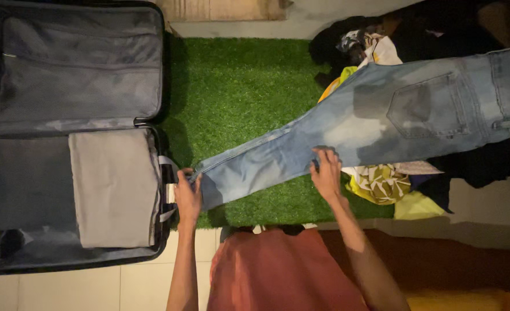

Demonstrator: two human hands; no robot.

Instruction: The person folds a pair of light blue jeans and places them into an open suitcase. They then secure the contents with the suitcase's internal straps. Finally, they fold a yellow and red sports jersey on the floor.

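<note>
Faded denim jeans (pixel 370 124) stretched flat; left hand (pixel 188 196) pinching hem, right hand (pixel 327 175) gripping leg.

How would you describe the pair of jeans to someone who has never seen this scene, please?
Start at the green turf mat between the open suitcase and the pile of clothes. The jeans stretch across it, the left hand at the hem and the right hand mid-leg. They are the only faded light-blue denim, with a back pocket showing.
</note>
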